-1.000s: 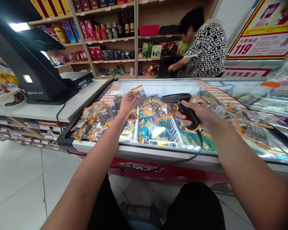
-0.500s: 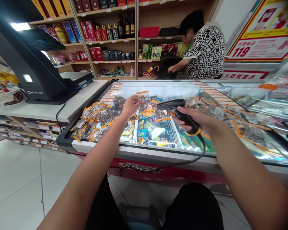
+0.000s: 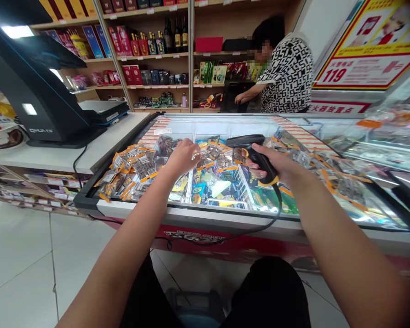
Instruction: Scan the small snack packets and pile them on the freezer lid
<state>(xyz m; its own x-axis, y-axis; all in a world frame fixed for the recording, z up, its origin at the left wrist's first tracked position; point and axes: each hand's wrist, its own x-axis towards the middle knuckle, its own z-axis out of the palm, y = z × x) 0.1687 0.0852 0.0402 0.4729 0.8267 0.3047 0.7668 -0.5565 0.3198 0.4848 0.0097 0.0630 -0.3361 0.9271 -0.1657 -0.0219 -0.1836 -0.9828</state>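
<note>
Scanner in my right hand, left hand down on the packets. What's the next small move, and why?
Probably lift one of the packets clear with the left hand and turn it toward the scanner. The right hand grips the scanner, which points at the heap, where the packets overlap.

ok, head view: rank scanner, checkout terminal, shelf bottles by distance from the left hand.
1. scanner, just right of the left hand, held in the right hand.
2. checkout terminal, on the counter to the left.
3. shelf bottles, far behind, upper middle.

Black till terminal (image 3: pixel 37 105) on white counter (image 3: pixel 99 146); patterned-top person (image 3: pixel 287 73) by bottle shelves (image 3: pixel 157 45).
</note>
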